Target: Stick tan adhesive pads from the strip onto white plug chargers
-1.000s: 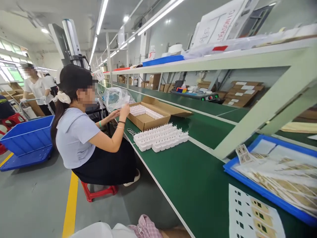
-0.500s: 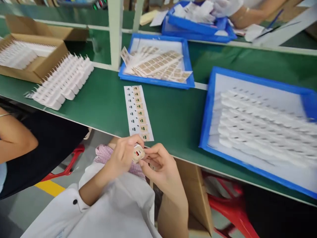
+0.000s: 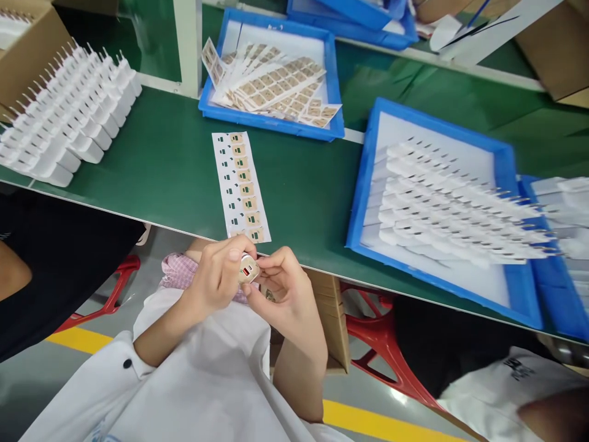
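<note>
My left hand (image 3: 216, 270) is wrapped round a small white USB charger (image 3: 247, 269). Its end face is turned up toward me, with a beige sticker, a red USB port and a narrower slot. At the right edge of that face, the thumb and fingertips of my right hand (image 3: 288, 294) close on the charger. Whether they also pinch a bit of film or sticker I cannot tell. Just beyond my hands, a sticker sheet (image 3: 237, 178) lies on the green bench, with a column of beige labels on it.
A blue tray (image 3: 271, 126) with loose label sheets stands behind. Rows of white chargers, pins up, fill another blue tray (image 3: 356, 202) at right. More chargers (image 3: 87, 110) stand at left beside a cardboard box (image 3: 41, 55). Co-workers sit either side, near red stools (image 3: 391, 350).
My view has swung from the co-worker at left down to my own hands, and both trays have come into view. Since half a second ago my hands have kept nearly the same hold.
</note>
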Motion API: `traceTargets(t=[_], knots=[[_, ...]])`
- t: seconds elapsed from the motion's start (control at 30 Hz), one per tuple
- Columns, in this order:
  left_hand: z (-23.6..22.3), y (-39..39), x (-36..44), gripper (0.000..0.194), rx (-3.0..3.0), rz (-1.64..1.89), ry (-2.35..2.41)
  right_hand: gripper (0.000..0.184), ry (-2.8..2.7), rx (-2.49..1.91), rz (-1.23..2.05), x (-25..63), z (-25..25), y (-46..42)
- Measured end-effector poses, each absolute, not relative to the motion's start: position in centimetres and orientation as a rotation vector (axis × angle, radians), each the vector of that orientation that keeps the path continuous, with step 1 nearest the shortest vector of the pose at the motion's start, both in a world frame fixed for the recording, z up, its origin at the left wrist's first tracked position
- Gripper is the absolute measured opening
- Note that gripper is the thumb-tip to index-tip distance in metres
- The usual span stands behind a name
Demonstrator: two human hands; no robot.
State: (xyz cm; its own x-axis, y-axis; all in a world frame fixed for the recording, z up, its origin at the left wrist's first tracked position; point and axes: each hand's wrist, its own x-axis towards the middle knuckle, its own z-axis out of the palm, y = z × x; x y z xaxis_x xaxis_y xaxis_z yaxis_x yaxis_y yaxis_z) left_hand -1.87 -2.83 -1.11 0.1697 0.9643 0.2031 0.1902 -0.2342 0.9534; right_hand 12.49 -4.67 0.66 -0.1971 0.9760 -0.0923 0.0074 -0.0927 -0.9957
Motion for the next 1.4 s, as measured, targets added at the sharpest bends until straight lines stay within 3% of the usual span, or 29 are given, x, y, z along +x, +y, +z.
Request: traceTargets(t=[0.3,0.6,0.67,0.77,0.83,0.93,1.4], knots=[[-1.2,-2.5,-2.5,0.060,1.585,1.179,1.116,0.033,-1.213,-1.090,1.532,11.9,0.5,-4.5],[-1.4,-2.2,-3.0,0.063,1.447,1.158,1.034,0.016,-1.308,-1.102,1.432,11.9,0.2,-4.4],[-1.4,-2.1,-2.9,0.065,1.405,1.143,1.005,0.014,-1.455,-1.086,1.222,12.3,-0.1,-4.6],[-1.5,-1.9,-2.6,0.066,1.381,1.115,1.020,0.028,-1.760,-1.079,0.630,12.6,-0.5,-5.1],[-1.5,-1.9,-2.4,0.065,1.382,1.096,1.043,0.026,-1.887,-1.096,0.285,12.6,-0.7,-5.5],[-1.4,-1.9,-2.2,0.065,1.419,1.053,1.082,0.023,-1.908,-1.110,0.078,12.6,-0.9,-5.8],[-1.7,-2.4,-2.2,0.067,1.455,0.990,0.995,0.016,-1.755,-1.156,0.533,13.0,0.2,-5.5]])
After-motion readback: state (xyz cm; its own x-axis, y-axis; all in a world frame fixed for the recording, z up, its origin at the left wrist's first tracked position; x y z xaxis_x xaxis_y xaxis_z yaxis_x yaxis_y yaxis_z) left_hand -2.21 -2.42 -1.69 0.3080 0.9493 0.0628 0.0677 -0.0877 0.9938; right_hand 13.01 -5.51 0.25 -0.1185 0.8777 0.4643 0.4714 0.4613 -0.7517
